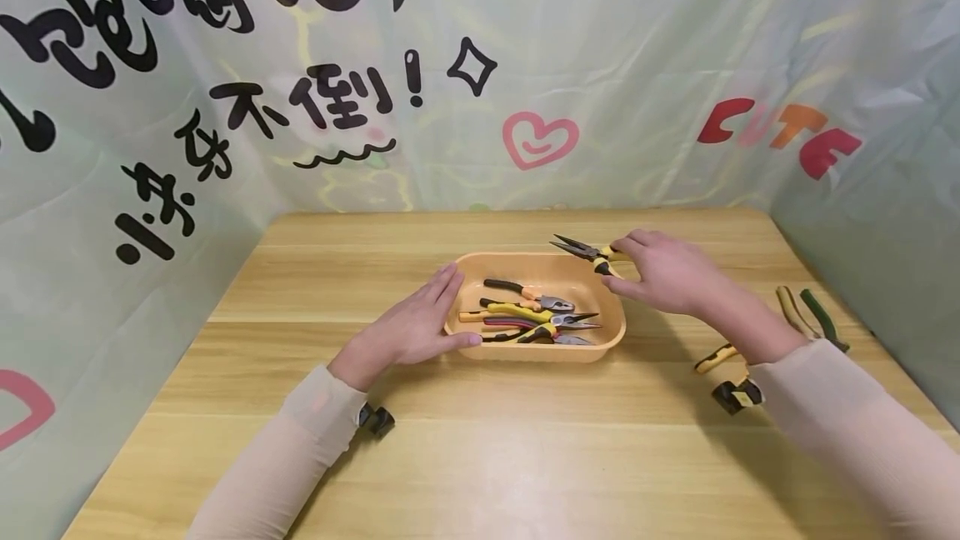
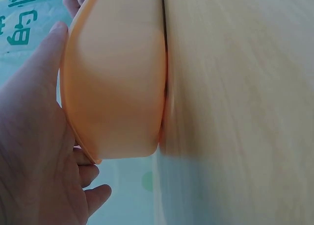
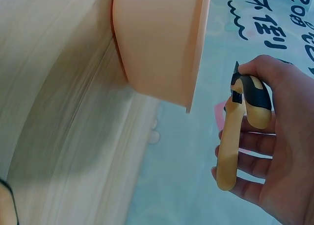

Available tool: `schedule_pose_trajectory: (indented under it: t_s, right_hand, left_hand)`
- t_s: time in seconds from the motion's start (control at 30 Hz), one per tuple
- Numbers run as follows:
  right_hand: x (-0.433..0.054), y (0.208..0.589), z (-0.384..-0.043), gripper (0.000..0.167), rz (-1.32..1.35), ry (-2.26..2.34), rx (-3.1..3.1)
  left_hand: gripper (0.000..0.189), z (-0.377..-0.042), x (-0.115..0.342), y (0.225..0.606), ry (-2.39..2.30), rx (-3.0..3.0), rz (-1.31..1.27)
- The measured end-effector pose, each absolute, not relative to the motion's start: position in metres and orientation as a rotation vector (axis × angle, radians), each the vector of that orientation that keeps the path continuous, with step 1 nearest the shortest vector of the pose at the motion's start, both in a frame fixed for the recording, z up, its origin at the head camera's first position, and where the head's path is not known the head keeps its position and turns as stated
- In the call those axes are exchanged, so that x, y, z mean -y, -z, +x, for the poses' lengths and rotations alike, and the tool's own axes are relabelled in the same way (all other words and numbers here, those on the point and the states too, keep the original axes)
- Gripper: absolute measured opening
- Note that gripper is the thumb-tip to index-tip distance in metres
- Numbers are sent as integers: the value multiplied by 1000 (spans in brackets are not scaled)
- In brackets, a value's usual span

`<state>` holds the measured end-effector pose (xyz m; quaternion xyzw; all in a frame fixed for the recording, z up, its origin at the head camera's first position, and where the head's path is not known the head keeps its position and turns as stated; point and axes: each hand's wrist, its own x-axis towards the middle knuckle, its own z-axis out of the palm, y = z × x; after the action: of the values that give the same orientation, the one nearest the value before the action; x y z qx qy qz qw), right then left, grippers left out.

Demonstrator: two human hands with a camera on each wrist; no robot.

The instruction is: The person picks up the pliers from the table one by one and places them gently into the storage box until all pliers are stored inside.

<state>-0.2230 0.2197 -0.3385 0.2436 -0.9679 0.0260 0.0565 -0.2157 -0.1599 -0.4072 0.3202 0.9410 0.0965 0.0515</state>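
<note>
An orange plastic basket (image 1: 540, 353) stands on the table with several pliers inside. My left hand (image 1: 416, 325) rests on its left end, fingers straight along the rim and thumb at the front corner. In the left wrist view the basket's side wall (image 2: 117, 78) fills the middle. Over the basket's back right corner, my right hand (image 1: 667, 272) holds needle-nose pliers (image 1: 599, 260) by their yellow-and-black handles, the tips pointing left. The right wrist view shows the handles (image 3: 228, 156) spread apart between thumb and fingers. Among the pliers lying in the basket are combination pliers (image 1: 557, 303) and yellow-handled long-nose pliers (image 1: 525, 311).
On the table's right side lie more hand tools, one with green handles (image 1: 817, 313) and one with a yellow-and-black handle (image 1: 717, 357), partly hidden by my right forearm. A printed cloth (image 1: 615, 65) hangs around the back and sides of the wooden table (image 1: 510, 457).
</note>
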Motion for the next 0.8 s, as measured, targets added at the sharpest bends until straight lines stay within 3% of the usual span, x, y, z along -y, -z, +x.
schedule_pose_trajectory:
  t_s: [0.8]
  right_hand:
    - [-187,347,-229,69,879,-36,2965]
  left_hand:
    - [108,-216,160,407,-272,-2862,981]
